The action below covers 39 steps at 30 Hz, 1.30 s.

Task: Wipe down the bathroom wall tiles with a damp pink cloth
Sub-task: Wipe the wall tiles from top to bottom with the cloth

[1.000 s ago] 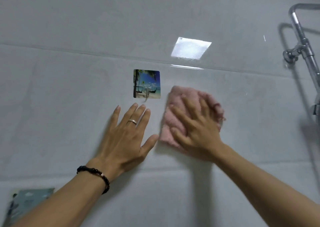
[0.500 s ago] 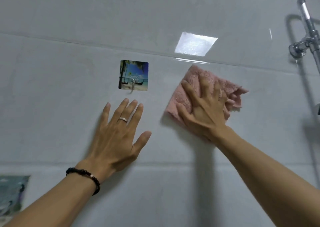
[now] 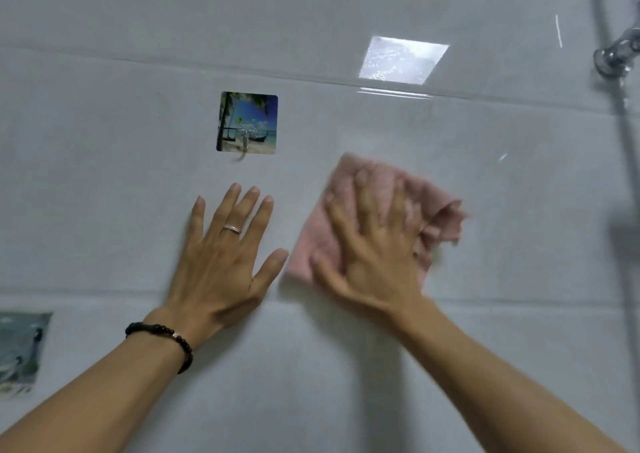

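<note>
The right hand (image 3: 377,244), fingers spread flat, presses the crumpled pink cloth (image 3: 436,206) to the glossy grey wall tiles (image 3: 502,227); the left hand (image 3: 225,258) braces open-palmed beside it; a wide sweep could snag the square beach-picture adhesive hook (image 3: 247,122).

The left hand (image 3: 221,265) has a shiny ring (image 3: 231,229). Its wrist wears a band of dark beads (image 3: 162,338). Both arms are bare.

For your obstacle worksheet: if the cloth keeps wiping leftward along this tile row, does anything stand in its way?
Yes. The left hand rests flat on the tile beside the cloth, and the hook sticker sits up-left.
</note>
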Each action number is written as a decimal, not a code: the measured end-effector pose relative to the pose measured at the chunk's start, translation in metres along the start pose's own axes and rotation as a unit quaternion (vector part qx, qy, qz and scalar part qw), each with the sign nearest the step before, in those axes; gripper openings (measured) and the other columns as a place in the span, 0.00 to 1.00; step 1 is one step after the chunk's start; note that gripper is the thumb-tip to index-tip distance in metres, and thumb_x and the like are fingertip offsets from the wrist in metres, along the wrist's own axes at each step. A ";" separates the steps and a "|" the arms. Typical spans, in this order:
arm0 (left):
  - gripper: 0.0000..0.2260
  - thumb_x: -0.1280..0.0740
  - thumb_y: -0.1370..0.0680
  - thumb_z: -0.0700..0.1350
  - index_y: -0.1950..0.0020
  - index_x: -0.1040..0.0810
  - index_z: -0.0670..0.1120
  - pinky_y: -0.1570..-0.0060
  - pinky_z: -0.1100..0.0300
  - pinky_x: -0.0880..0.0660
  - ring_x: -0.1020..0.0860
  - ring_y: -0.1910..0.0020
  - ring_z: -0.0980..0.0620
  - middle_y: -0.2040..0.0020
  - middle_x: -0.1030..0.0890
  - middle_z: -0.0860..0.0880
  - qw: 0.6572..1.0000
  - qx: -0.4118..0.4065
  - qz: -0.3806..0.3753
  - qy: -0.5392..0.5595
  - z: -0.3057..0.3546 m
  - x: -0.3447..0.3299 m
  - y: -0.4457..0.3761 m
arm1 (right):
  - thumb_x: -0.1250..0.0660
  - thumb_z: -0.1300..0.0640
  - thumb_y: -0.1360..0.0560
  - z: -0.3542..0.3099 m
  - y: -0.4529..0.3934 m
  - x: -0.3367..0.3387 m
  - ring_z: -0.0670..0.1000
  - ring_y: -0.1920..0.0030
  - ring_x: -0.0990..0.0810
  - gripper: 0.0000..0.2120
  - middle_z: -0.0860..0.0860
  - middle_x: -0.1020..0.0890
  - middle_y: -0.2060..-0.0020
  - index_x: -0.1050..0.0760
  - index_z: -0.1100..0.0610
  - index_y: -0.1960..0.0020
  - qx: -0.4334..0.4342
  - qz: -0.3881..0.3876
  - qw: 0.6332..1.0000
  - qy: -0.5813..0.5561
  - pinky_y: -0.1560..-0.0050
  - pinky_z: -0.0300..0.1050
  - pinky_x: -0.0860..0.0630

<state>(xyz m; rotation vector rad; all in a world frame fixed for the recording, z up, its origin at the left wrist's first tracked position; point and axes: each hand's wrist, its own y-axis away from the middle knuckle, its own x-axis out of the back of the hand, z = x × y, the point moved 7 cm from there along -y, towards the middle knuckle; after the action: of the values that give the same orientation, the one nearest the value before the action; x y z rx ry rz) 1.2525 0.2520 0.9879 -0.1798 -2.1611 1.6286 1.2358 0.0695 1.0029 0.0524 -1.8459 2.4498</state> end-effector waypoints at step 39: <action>0.36 0.62 0.24 0.67 0.20 0.53 0.49 0.26 0.46 0.67 0.58 0.22 0.52 0.20 0.51 0.48 0.997 0.020 0.076 0.015 0.059 0.012 -0.108 | 0.51 0.29 0.25 0.135 -0.122 0.039 0.66 0.27 0.39 0.35 0.53 0.44 0.20 0.47 0.39 0.21 0.076 0.020 0.996 0.040 0.32 0.63 0.40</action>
<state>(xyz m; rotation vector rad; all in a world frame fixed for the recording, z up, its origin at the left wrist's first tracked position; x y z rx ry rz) 1.2340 0.1710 1.0793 -0.3615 -2.1369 1.7382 1.2046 -0.0252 1.1599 -0.0736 -1.6423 2.5747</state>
